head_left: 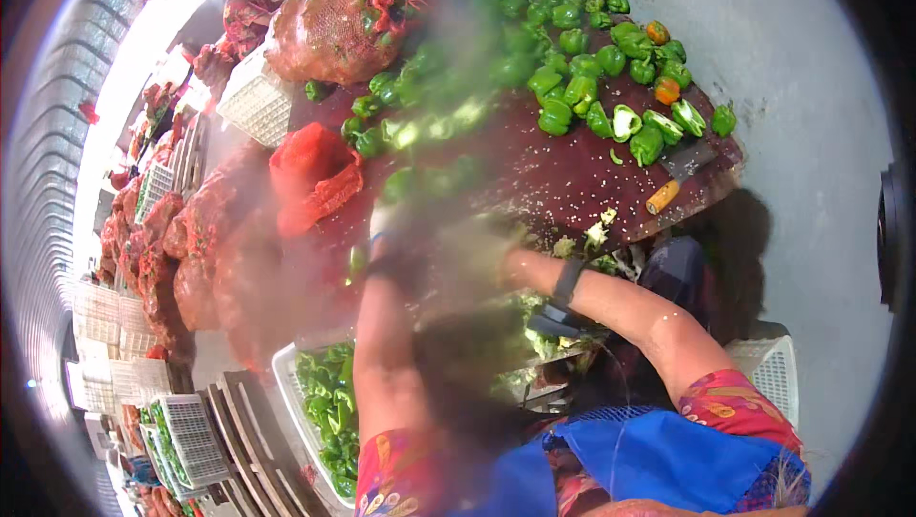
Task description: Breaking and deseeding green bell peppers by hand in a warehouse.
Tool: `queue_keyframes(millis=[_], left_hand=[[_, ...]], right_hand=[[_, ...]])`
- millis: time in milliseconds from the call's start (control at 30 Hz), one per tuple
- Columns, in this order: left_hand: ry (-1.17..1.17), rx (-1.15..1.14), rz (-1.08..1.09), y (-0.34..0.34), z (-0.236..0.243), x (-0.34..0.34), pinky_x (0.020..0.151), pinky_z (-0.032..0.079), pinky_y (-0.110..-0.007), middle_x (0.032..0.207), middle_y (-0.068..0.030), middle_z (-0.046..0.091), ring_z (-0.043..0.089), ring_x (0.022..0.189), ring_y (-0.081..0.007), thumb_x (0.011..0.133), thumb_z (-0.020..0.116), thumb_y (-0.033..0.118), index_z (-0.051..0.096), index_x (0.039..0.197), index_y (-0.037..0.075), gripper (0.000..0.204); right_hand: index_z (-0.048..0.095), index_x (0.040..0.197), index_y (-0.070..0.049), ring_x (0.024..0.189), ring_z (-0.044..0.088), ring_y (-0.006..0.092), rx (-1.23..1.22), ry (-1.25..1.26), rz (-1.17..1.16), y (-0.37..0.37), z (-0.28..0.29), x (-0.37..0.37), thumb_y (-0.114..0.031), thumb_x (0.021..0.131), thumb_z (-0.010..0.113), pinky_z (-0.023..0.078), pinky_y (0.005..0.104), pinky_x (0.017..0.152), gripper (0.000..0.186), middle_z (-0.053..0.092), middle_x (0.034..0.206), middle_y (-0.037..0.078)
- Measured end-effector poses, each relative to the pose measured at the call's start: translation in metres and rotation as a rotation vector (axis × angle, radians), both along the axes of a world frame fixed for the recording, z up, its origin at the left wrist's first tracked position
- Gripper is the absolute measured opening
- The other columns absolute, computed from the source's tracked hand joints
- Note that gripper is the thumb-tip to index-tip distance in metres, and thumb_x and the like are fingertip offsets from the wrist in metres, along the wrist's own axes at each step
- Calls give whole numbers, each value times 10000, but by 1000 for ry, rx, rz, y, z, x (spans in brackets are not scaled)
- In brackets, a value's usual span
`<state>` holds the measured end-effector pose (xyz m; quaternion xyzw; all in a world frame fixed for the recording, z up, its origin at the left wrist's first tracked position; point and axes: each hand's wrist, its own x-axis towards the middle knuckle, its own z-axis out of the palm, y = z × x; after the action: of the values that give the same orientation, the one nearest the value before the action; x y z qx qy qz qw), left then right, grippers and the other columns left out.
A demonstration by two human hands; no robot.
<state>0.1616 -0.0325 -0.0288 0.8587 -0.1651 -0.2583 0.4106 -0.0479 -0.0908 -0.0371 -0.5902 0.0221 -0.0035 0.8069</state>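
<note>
Left hand (pixel 389 215) is up over the near part of the dark red table (pixel 582 178), right by some blurry green peppers, but there's a big smeary patch across the view, so I honestly can't tell if it's gripping one or just loose. Right hand (pixel 489 255) is a bit closer to the body and off to the right, also lost in the haze, so no clue whether those fingers are clenched, relaxed or holding something. There's a dark band (pixel 570 280) on that wrist.

Main pile of green peppers (pixel 573 41) covers the far side of the table, beyond both hands, with a couple of orange ones (pixel 666 90) at the right edge. Near those are some cut pepper pieces (pixel 625 123), pale insides showing. A knife with a yellowish handle (pixel 662 196) lies by the table's right corner, and little white seeds are scattered all over.

Over on the left, a crumpled red mesh bag (pixel 317 178) sits on the table, with a big stuffed mesh sack (pixel 345 21) further back. Down by the left forearm there's a white crate (pixel 286 369) full of green pepper pieces.
</note>
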Motion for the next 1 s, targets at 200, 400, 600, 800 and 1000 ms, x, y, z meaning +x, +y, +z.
queue_keyframes(millis=[200,400,600,800,1000], left_hand=[[-421,-147,-729,54,37,-42,817,532,-317,1083,-98,660,639,945,-191,893,568,60,605,1170,35,280],[-379,253,-584,27,78,-85,734,530,-371,1033,-145,694,681,906,-260,858,641,334,629,1173,100,393],[-616,-93,-460,38,71,-94,776,515,-394,1042,-146,695,668,936,-314,861,631,393,635,1160,107,413],[-646,48,-404,38,-8,-43,791,514,-390,994,-170,698,671,921,-321,871,621,423,639,1110,37,455],[-704,399,-649,27,83,-96,727,542,-421,899,-191,699,687,854,-352,825,657,408,649,1010,24,426]], right_hand=[[353,1443,-48,1064,569,194,-614,-210,-322,-38,-1,-5,-307,941,597,527,355,882,616,520,1336,105],[404,1412,-71,1057,570,226,-9,73,-304,-91,-98,44,-412,926,587,537,412,836,621,515,1333,116],[495,1363,-76,938,600,179,-178,268,-356,-49,3,45,-473,950,514,513,331,761,573,614,1190,79],[518,1317,-38,1098,581,194,-306,233,-241,-57,6,38,-352,934,556,481,341,928,497,603,1242,104],[564,1256,-61,1080,598,248,-756,189,-173,-65,-2,37,-362,909,539,481,374,925,460,619,1191,129]])
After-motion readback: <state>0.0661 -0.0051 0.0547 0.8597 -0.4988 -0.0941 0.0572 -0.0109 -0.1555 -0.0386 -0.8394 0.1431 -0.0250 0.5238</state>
